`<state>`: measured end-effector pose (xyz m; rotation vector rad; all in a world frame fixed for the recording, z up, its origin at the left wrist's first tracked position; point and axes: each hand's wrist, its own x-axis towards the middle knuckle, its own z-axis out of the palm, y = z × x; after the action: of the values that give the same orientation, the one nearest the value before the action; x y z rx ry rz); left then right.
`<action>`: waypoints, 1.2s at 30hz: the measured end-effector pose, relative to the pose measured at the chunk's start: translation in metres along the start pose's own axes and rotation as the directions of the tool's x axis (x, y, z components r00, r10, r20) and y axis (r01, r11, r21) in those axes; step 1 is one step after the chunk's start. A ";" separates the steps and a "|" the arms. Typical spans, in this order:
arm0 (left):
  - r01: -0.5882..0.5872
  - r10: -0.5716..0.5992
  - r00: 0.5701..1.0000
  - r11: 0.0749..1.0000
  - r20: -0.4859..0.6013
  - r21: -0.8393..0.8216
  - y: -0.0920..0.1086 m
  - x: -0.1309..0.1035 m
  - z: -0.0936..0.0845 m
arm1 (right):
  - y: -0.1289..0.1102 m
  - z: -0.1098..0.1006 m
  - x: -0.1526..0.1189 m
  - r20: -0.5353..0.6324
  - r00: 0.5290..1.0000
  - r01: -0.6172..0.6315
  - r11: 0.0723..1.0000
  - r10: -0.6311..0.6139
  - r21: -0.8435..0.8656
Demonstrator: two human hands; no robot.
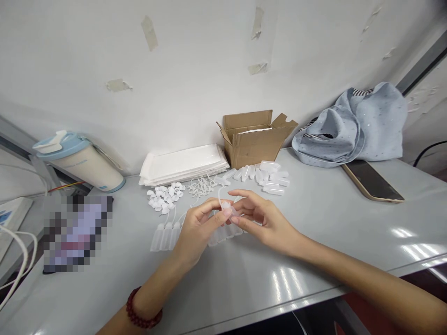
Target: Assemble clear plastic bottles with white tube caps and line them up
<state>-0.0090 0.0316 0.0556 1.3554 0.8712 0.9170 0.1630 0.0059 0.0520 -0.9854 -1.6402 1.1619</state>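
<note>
"What is the left hand [200, 225] doing?"

"It pinches a small see-through piece [226, 206], maybe a bottle top, right in the middle. That is where we start our clock."

"And the right hand [267, 218]?"

"Its fingers curl and its thumb tip is right by the piece. I can't tell if it grips too."

"How do you do this bit well?"

"I think you hold it softly, because thin plastic may squash. Keep it straight, and keep the loop [220, 192] that sticks up out of the way of your thumbs."

"Now count for me!"

"Two hands. At eight o'clock, at least three bottles with strings [165, 237] lie side by side. More bottles [221, 235] lie at six, but the hands hide some."

"And farther out?"

"The tangled strings [202, 186] at ten are too mixed to count. Past nine there's a heap of caps [164, 197], more than a dozen. At two lie the loose bottles [268, 177], about a dozen."

"What's at the back of the counter [307, 279]?"

"One box [256, 149] at one o'clock, and one white stack [185, 163] between ten and eleven. One blue cloth [370, 125] is at two, and one phone [373, 180] is near three."
</note>
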 end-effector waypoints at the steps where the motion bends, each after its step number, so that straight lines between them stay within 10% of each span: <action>1: 0.005 -0.005 1.000 1.000 0.001 -0.008 0.000 0.000 -0.001 | -0.001 0.000 0.000 -0.005 1.000 -0.004 1.000 0.004 0.017; 16: 0.034 -0.039 0.998 0.994 0.042 0.104 -0.001 0.003 0.000 | 0.001 0.003 -0.001 -0.031 0.999 -0.024 0.997 0.026 0.071; 19: -0.065 0.096 0.990 0.959 -0.099 0.277 -0.006 0.000 0.003 | 0.002 0.000 0.002 -0.046 0.998 -0.050 0.999 0.051 0.022; 22: -0.266 0.428 0.883 0.793 -0.190 0.548 -0.012 -0.003 0.008 | 0.002 -0.005 0.005 -0.097 0.991 -0.089 0.996 0.090 0.012; 25: -0.477 0.635 0.769 0.500 0.068 0.723 -0.017 -0.003 0.011 | 0.001 -0.007 0.007 -0.110 0.986 -0.119 0.990 0.127 0.081; 28: -0.564 0.647 0.717 0.320 0.259 0.761 -0.019 0.001 0.012 | 0.000 -0.010 0.009 -0.088 0.985 -0.135 0.981 0.148 0.136; 36: -0.587 0.703 0.631 0.158 0.328 0.794 -0.018 0.016 0.016 | 0.003 -0.027 0.013 -0.044 0.985 -0.163 0.986 0.164 0.027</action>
<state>0.0127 0.0400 0.0380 2.7856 0.8468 1.2919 0.1844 0.0265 0.0564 -1.1410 -1.5283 1.2548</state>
